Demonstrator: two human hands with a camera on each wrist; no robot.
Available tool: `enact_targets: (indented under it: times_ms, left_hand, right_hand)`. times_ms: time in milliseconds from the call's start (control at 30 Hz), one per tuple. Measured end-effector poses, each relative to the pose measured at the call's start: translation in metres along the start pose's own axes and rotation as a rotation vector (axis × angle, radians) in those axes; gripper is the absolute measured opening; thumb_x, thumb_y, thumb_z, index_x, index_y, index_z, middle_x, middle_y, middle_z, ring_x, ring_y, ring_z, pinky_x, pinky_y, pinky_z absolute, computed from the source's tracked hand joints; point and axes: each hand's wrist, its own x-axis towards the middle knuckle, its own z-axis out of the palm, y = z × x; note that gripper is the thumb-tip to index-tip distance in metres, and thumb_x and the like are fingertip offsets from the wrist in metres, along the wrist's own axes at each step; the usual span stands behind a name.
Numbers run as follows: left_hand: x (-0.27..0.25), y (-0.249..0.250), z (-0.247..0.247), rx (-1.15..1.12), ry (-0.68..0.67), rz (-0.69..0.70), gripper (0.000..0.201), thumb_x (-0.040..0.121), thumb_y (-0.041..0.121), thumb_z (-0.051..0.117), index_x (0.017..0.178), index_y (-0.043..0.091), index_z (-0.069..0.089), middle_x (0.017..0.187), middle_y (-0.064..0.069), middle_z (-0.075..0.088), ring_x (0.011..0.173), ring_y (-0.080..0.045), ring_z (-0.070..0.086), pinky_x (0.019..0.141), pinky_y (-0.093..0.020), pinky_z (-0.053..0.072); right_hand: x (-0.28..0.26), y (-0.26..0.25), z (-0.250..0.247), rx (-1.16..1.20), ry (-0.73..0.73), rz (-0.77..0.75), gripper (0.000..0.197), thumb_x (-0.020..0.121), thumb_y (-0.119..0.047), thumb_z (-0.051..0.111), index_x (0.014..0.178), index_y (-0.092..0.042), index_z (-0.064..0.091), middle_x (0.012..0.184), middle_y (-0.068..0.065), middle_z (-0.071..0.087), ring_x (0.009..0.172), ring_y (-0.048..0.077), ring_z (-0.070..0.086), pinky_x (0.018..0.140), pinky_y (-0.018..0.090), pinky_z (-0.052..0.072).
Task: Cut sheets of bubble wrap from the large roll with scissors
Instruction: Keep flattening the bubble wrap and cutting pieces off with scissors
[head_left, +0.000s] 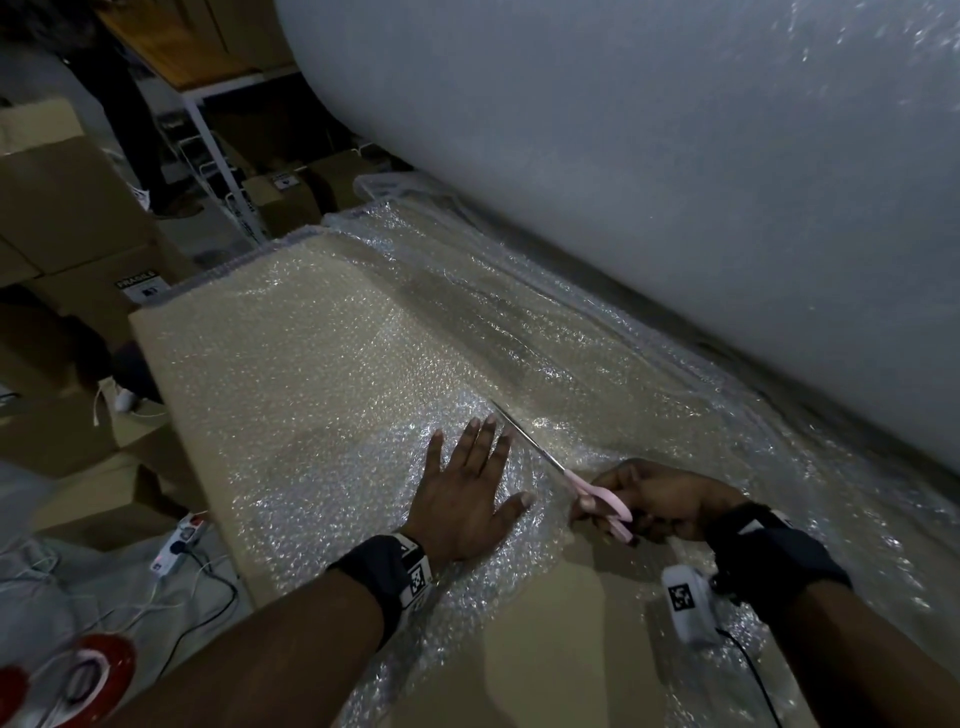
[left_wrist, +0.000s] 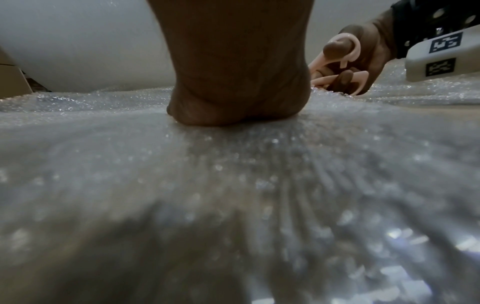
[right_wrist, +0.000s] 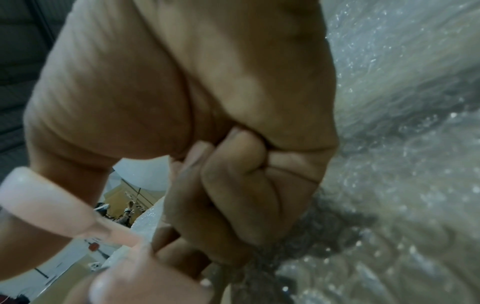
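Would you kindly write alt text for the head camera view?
A right hand works pink-handled scissors through bubble wrap spread over a cardboard surface, while the left hand presses flat on the sheet beside the blades. The large white roll fills the background.

- The head view looks forward and down from above over the bubble wrap (head_left: 332, 364), both hands and the large roll (head_left: 649, 156).
- The left wrist view sits low, almost on the wrap, facing along the left hand (left_wrist: 239, 67) toward the roll.
- The right wrist view sits very close behind the right hand (right_wrist: 194, 102).
- All three share the scissors (head_left: 582, 486) and wrap.
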Motion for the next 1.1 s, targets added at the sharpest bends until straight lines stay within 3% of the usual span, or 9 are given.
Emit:
enact_targets:
  times_ms: [267, 400, 467, 567, 733, 800, 900, 1000, 1100]
  left_hand:
    - [-0.001, 0.001, -0.002, 0.007, -0.006, -0.002, 0.090, 0.101, 0.079, 0.007, 0.169, 0.019, 0.002, 0.176, -0.005, -0.010, 0.162, -0.023, -0.014, 0.126, -0.063, -0.006]
    - [0.000, 0.001, 0.000, -0.007, 0.000, 0.006, 0.089, 0.102, 0.078, 0.008, 0.169, 0.020, 0.001, 0.176, -0.005, -0.011, 0.162, -0.023, -0.014, 0.126, -0.063, -0.007]
    - [0.000, 0.001, 0.000, -0.004, -0.007, 0.005, 0.089, 0.102, 0.078, 0.007, 0.169, 0.020, 0.000, 0.176, -0.004, -0.011, 0.162, -0.022, -0.015, 0.125, -0.063, -0.007]
    - [0.000, 0.002, -0.001, 0.011, -0.018, 0.001, 0.090, 0.101, 0.079, 0.003, 0.169, 0.020, 0.000, 0.176, -0.004, -0.012, 0.162, -0.022, -0.016, 0.125, -0.063, -0.006]
    - [0.000, 0.001, 0.001, 0.006, 0.005, 0.003, 0.090, 0.102, 0.078, 0.006, 0.169, 0.018, 0.004, 0.176, -0.005, -0.008, 0.162, -0.023, -0.012, 0.126, -0.063, -0.004]
    - [0.000, 0.000, 0.003, 0.015, 0.018, 0.009, 0.089, 0.102, 0.077, 0.008, 0.169, 0.017, 0.007, 0.176, -0.007, -0.005, 0.163, -0.024, -0.009, 0.125, -0.064, -0.003]
    - [0.000, 0.000, 0.005, 0.018, 0.037, 0.009, 0.088, 0.103, 0.076, 0.010, 0.169, 0.017, 0.012, 0.176, -0.007, 0.000, 0.163, -0.024, -0.006, 0.125, -0.065, -0.001]
    - [0.000, -0.001, 0.007, 0.016, 0.046, 0.013, 0.088, 0.104, 0.076, 0.012, 0.169, 0.017, 0.012, 0.177, -0.007, 0.000, 0.163, -0.025, -0.005, 0.125, -0.065, 0.000]
    - [0.000, -0.002, 0.009, 0.021, 0.059, 0.018, 0.087, 0.104, 0.075, 0.014, 0.168, 0.016, 0.017, 0.177, -0.008, 0.003, 0.163, -0.025, -0.002, 0.125, -0.066, 0.003]
  right_hand:
    - [0.003, -0.002, 0.004, 0.033, 0.000, -0.005, 0.027, 0.099, -0.019, 0.069, 0.114, 0.003, 0.076, 0.065, 0.012, 0.066, 0.040, 0.013, 0.051, 0.031, 0.018, 0.027]
    - [0.001, -0.009, 0.005, 0.042, -0.031, -0.028, 0.047, 0.082, -0.046, 0.084, 0.103, -0.005, 0.080, 0.068, 0.018, 0.066, 0.037, 0.012, 0.047, 0.032, 0.020, 0.023]
    - [0.001, -0.015, 0.004, 0.027, -0.040, -0.029, 0.041, 0.075, -0.049, 0.085, 0.089, -0.011, 0.081, 0.068, 0.019, 0.066, 0.037, 0.013, 0.046, 0.033, 0.020, 0.024]
    - [0.006, -0.021, 0.000, 0.031, -0.034, -0.019, 0.056, 0.073, -0.045, 0.085, 0.097, 0.004, 0.076, 0.067, 0.019, 0.064, 0.033, 0.012, 0.044, 0.031, 0.017, 0.026]
    - [0.013, -0.030, 0.001, 0.043, -0.038, -0.002, 0.021, 0.096, -0.022, 0.071, 0.091, -0.002, 0.076, 0.062, 0.016, 0.063, 0.034, 0.010, 0.047, 0.032, 0.016, 0.027]
    - [0.013, -0.032, 0.000, 0.050, -0.026, 0.016, 0.020, 0.103, -0.011, 0.061, 0.098, 0.004, 0.073, 0.063, 0.015, 0.060, 0.034, 0.007, 0.046, 0.031, 0.015, 0.029]
    - [0.014, -0.031, -0.004, 0.029, -0.049, 0.023, 0.028, 0.104, -0.011, 0.059, 0.082, -0.005, 0.074, 0.063, 0.015, 0.061, 0.032, 0.007, 0.043, 0.031, 0.013, 0.026]
    - [0.019, -0.031, -0.006, -0.015, -0.069, 0.037, 0.044, 0.104, -0.024, 0.062, 0.093, 0.019, 0.061, 0.065, 0.017, 0.063, 0.031, 0.009, 0.039, 0.033, 0.013, 0.024]
    - [0.024, -0.031, -0.005, -0.017, -0.070, 0.025, 0.059, 0.099, -0.035, 0.070, 0.099, 0.023, 0.058, 0.066, 0.017, 0.063, 0.032, 0.010, 0.039, 0.034, 0.014, 0.025]
